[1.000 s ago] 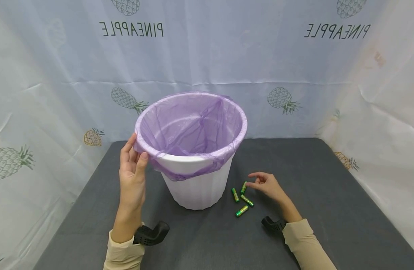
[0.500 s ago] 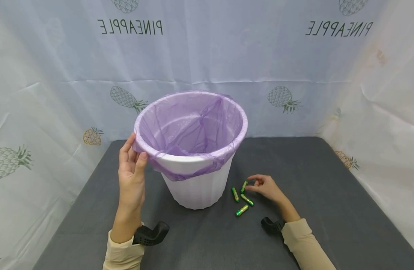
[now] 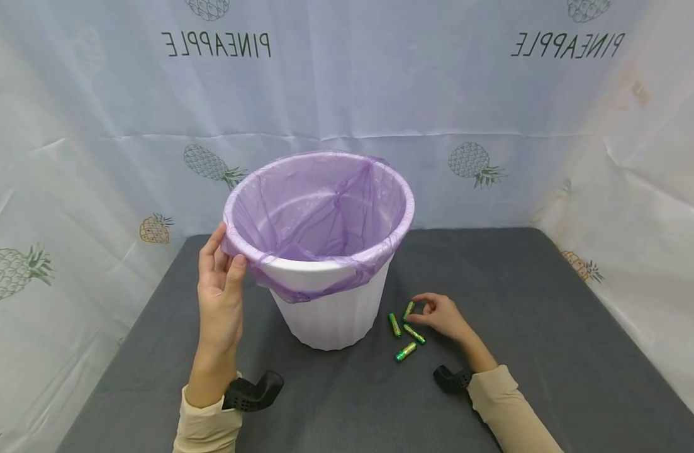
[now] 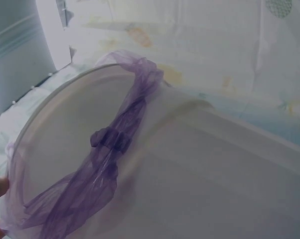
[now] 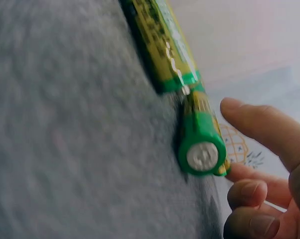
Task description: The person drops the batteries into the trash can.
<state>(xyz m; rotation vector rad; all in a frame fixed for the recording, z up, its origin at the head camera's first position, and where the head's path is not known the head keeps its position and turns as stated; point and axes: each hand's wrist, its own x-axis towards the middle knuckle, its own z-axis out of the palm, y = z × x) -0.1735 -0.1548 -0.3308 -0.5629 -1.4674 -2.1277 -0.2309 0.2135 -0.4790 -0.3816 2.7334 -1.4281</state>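
Closest in were two beige sleeves (image 3: 207, 428) at 7 and 5 o'clock, a chunky black gadget (image 3: 255, 392) by the left cuff. Past those, around 1 o'clock from the person, four little green-and-gold batteries lay on the dark table (image 3: 347, 415): the nearest battery (image 3: 406, 352) sat a bit apart, two more just beyond. The right hand (image 3: 442, 316) was at the farthest battery (image 3: 409, 309), thumb and forefinger slightly parted around it; honestly couldn't tell if it was pinched yet. At 12 stood a white bin (image 3: 330, 321), purple liner (image 3: 304, 296) folded over its rim. The left hand (image 3: 219, 296) held that rim at its 8 o'clock, thumb and fingers spread. Behind everything hung a pale pineapple-print curtain (image 3: 352, 75).
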